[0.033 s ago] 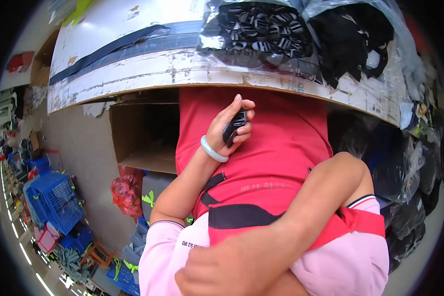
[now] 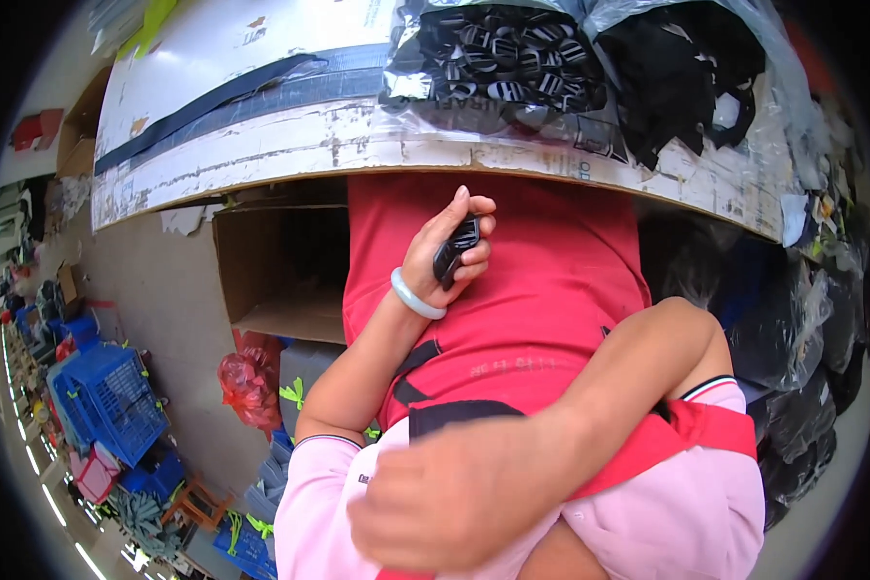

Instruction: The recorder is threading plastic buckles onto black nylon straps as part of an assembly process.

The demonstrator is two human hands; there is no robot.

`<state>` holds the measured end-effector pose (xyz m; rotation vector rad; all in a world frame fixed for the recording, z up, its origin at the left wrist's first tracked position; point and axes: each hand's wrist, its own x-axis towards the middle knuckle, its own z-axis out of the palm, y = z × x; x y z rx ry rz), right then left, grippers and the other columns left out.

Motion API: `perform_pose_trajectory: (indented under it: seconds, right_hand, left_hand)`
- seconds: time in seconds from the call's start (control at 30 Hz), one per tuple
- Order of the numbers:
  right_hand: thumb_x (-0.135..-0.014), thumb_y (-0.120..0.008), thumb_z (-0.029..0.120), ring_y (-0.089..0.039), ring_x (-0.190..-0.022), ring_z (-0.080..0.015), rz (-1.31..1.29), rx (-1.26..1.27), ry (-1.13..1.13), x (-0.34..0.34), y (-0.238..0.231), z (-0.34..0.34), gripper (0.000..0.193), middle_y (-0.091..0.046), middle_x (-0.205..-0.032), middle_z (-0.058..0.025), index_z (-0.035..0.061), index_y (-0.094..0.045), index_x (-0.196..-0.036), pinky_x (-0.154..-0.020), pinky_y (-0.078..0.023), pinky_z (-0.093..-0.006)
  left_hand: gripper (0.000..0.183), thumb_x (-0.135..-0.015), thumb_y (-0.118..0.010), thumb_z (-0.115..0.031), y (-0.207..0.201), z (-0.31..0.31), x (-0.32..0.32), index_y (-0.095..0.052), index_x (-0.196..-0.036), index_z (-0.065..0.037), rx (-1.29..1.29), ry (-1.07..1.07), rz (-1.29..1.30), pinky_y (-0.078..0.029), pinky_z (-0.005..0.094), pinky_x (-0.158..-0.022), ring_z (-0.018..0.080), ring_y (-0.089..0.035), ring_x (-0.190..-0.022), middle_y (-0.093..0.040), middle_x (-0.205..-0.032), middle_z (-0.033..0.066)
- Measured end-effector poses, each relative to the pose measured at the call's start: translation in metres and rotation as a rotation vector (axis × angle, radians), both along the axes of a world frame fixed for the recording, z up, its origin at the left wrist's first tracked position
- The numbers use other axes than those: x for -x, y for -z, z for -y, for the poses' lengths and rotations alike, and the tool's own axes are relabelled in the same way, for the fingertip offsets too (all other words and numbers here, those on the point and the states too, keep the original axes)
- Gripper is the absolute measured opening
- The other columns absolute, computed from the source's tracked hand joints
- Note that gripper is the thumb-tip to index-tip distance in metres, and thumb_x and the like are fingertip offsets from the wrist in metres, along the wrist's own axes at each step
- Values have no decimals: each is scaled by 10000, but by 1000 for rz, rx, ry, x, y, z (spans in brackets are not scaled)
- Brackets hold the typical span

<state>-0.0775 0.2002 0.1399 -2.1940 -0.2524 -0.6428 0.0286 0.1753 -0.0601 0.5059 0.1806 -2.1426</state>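
Observation:
My left hand (image 2: 442, 249) is over the red apron (image 2: 551, 261) on my lap, palm up, with its fingers curled round a black plastic buckle (image 2: 457, 248); a second piece may lie with it, but I cannot make that out. A pale bangle (image 2: 415, 294) circles that wrist. My right hand (image 2: 445, 498) crosses in front of my chest near the black top edge of the apron. It is blurred, its fingers seem bent inward, and anything in it is hidden. Beyond my lap, a clear bag of black plastic buckles (image 2: 503, 63) lies on the worn white table (image 2: 358, 140).
On the table, a dark strap (image 2: 213, 106) lies left and black fabric pieces (image 2: 686, 77) right, in clear plastic. Below it stands an open cardboard box (image 2: 280, 266). A red plastic bag (image 2: 251, 377) and blue crates (image 2: 116, 401) are at the left, black bags (image 2: 783, 367) at the right.
My right hand has moved slightly upward across my chest and now covers part of the apron's black edge. My left hand keeps its hold on the buckle.

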Motion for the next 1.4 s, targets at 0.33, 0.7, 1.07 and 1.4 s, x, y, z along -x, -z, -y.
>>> perform_pose_trajectory:
  seconds: [0.33,0.7,1.07,1.4]
  right_hand:
    - [-770,-696,85,-631,-865,-291,-450,-200,568,70,143,56,216,-612,-928,-85,84,-630,-975,-733,-540,-374]
    - [-962,-608,132,-621,-702,-78,-157,-1720,619,108,166,72,180,-629,-869,-21,8,-603,-1092,-618,-536,-228]
    - [-958,-622,151,-624,-717,-91,-138,-1849,514,122,184,56,223,-624,-887,-23,40,-530,-1128,-638,-546,-224]
    - [-805,-648,17,-592,-1009,-314,-415,286,1553,242,134,140,268,-616,-1148,-112,58,-653,-1070,-868,-490,-393]
  left_hand:
    - [308,-1026,-472,-349,14,-7,21,-592,-1007,-65,-24,77,74,-523,248,-666,128,-631,-803,-633,-883,48]
    - [247,-997,-531,-248,15,-6,2,-592,-1084,-24,17,71,348,-486,250,-462,174,-640,-676,-628,-968,85]
    - [155,-868,-674,19,-16,6,31,-691,-1019,-10,512,169,953,-371,182,-456,46,-505,-556,-594,-808,-7]
    - [146,-808,-769,-87,-25,8,36,-705,-901,5,856,619,1034,-437,270,-704,128,-528,-746,-599,-803,33]
